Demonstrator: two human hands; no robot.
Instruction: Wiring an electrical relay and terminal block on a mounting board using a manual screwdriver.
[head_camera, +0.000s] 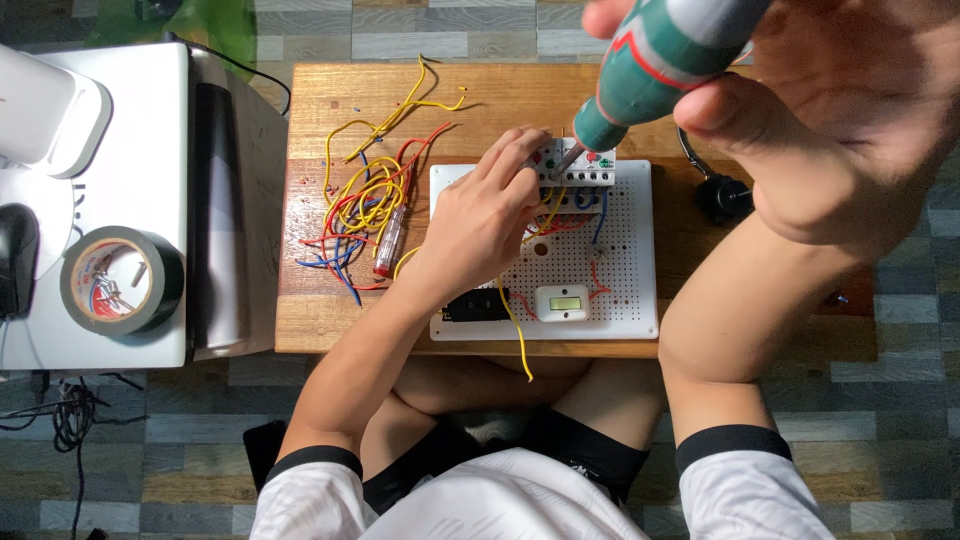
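A white perforated mounting board (625, 290) was seen lying on a low wooden desk (310, 320), with a white terminal-block component (583, 172) fixed at its far edge. The right hand (840, 110), raised close to the camera, was closed around a green-handled screwdriver with a grey and red grip (650, 65), the tip of which was set against the top of the terminal block. The left hand (485, 215) was rested on the board just left of that block, its fingers pinched at the wiring there; exactly what was gripped could not be told. A yellow wire (515, 335) was trailed from the board over the near edge of the desk. A small white rectangular switch (561, 302) and a black module (476, 305) were mounted near the board's near edge. A tangle of yellow, red and blue wires (365, 200) was spread left of the board. A roll of black tape (121, 280) was placed on a white surface (150, 120) at far left.
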